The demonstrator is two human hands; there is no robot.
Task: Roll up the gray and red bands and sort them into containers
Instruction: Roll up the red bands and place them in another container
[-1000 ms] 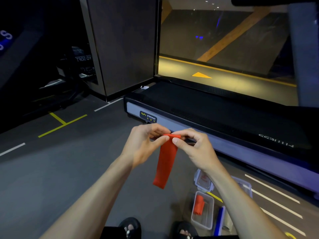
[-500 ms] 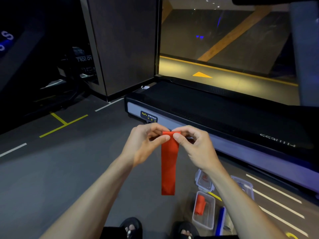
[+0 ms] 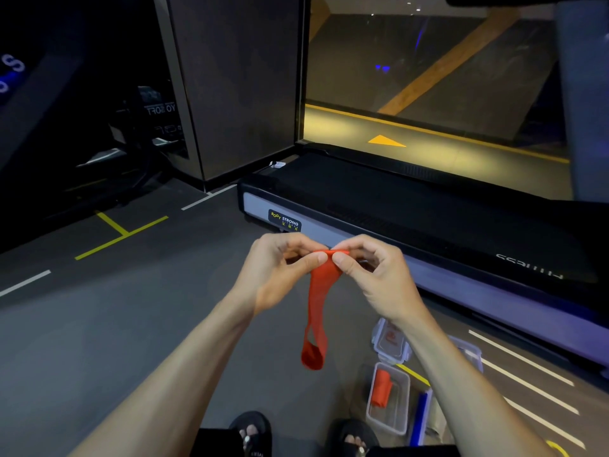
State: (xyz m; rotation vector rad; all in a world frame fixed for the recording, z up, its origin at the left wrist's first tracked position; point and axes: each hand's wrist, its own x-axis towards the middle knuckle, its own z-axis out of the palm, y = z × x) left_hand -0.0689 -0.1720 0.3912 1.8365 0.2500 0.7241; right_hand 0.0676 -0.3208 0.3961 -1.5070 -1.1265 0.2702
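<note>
Head view: we see both hands pinching the top of a red elastic loop band [image 3: 317, 311] at chest height.
Left hand [image 3: 280, 272] and right hand [image 3: 375, 278] each grip the band's upper edge between thumb and curled fingers; the rest hangs free, its loop open at the bottom. On the floor to the right, a clear plastic container [image 3: 389, 399] holds a rolled red band [image 3: 381, 388], with a clear clip-lock lid [image 3: 390, 341] just beyond it. Black treadmill deck [image 3: 412, 206] ahead.
</note>
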